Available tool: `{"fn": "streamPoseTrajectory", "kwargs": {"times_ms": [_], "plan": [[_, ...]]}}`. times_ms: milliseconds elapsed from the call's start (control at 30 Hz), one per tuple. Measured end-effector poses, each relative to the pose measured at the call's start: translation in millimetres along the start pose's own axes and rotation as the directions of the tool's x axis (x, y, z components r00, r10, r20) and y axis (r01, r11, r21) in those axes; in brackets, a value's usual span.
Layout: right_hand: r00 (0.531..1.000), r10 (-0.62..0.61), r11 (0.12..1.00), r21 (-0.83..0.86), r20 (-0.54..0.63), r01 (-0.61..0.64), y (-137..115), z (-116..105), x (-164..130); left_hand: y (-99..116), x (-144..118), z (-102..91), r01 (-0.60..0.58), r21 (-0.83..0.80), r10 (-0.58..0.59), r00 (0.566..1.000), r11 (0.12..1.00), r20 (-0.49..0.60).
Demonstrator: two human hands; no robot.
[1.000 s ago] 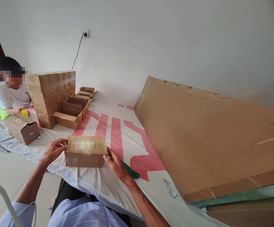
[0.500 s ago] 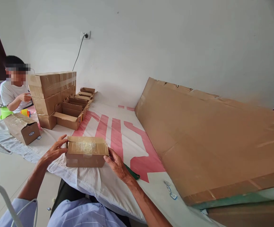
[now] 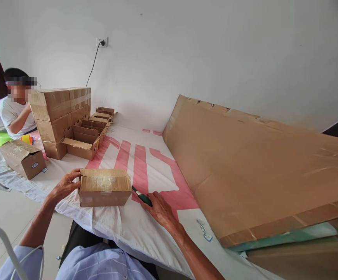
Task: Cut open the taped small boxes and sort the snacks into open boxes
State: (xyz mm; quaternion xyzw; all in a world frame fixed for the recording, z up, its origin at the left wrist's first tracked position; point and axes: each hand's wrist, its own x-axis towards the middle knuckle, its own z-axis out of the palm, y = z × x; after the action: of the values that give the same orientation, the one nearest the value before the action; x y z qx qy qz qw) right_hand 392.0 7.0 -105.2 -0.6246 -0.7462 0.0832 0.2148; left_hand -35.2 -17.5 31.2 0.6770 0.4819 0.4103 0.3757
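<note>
- Far left: another person in a white shirt (image 3: 17,114), seated, one forearm raised, its hand hidden behind stacked cartons.
- Near that person, on the cloth edge: a taped carton (image 3: 19,155), label on its end face.
- Next: the stacked cartons (image 3: 55,126), three layers high, tape across the top layer.
- Against the stack's right side: a row of open boxes (image 3: 78,148) running back toward the wall (image 3: 186,50).
- Left hand (image 3: 64,187): fingers apart, tips touching the left end of a closed box; not wrapped round it.
- The closed box (image 3: 105,198): flat on the pink-and-white cloth (image 3: 161,171), before the person, clear tape over the top seam.
- Green-handled tool (image 3: 144,199): tip at the box's right end; contact cannot be told.
- Right hand (image 3: 159,210): thumb and fingers closed on the handle's rear.
- Farther right: small labels (image 3: 207,236) on the cloth, then a large cardboard sheet (image 3: 259,163), leaning.
</note>
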Motion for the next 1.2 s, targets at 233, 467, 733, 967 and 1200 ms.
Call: {"fn": "streamPoseTrajectory", "kwargs": {"times_ms": [233,467,733,967,1200], "plan": [[0.999,0.033,0.998,0.046,0.019,-0.034,-6.8,-3.0,-1.2,-3.2,-9.6,-3.9,0.023,-0.009,-0.023,0.996,1.000,0.087],[0.975,0.222,0.809,0.560,-0.011,-0.178,-11.0,-26.2,8.8,-0.7,-19.8,-6.8,-0.016,0.143,-0.001,0.993,0.990,0.118],[0.990,-0.089,0.648,0.762,0.105,-0.023,-82.4,-91.5,9.6,-4.7,-27.4,-7.3,-0.026,0.154,0.005,0.990,0.988,0.138],[0.899,-0.417,0.798,0.528,0.138,0.290,-142.3,-128.9,18.0,-6.9,-34.8,-0.8,-0.029,0.189,0.009,0.994,0.982,0.106],[0.862,-0.486,0.798,0.478,0.147,0.368,-165.7,-136.2,30.1,2.0,-39.0,5.0,-0.036,0.199,0.016,0.994,0.979,0.106]]}}
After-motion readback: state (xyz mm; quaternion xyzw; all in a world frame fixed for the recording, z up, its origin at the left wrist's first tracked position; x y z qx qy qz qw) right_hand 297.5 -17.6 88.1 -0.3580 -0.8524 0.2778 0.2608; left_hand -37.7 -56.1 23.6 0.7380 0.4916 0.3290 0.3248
